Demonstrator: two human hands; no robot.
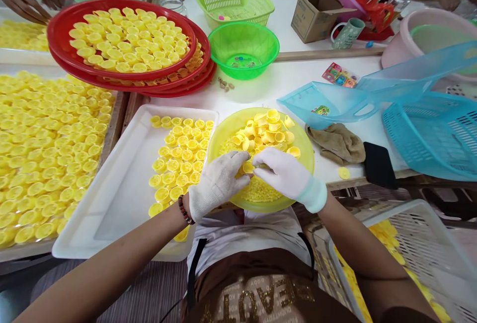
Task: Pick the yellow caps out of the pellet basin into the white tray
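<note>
Both my hands wear white knit gloves and meet over a translucent yellow bowl [306, 164]. My left hand [219, 179] has its thumb and fingers closed round a small yellow plastic cup [247, 167]. Close against that cup, my right hand [285, 174] is pinched, its fingertips hiding whatever they hold. Small yellow beads [261, 192] cover the bowl's bottom, and a heap of loose yellow cups [266, 129] lies at its far side. To the left, a white tray [122, 199] carries rows of yellow cups [182, 154] along its right part.
Stacked red trays [52, 40] of cups stand behind the white tray. A green basin [244, 52], a blue scoop [331, 102], a brown cloth [337, 144] and a blue basket [436, 134] lie beyond and right. Another person's hand [26, 0] shows at top left.
</note>
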